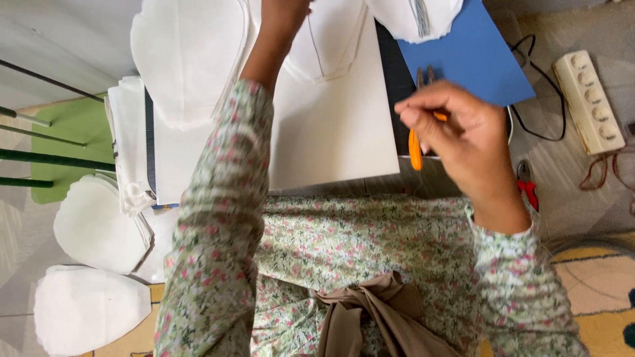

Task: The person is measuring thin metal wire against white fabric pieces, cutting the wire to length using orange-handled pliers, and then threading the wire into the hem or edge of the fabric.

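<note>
Gripping orange snips (415, 151), right hand (463, 142) beside white fabric (331, 125).

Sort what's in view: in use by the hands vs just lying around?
In use:
- right hand gripping orange-handled snips
- left hand reaching onto white fabric piece
- white board

Lying about:
- stacked white cut pieces
- blue sheet
- power strip
- red-handled tool

Green floral long sleeves (218, 218), matching floral lap.
</note>
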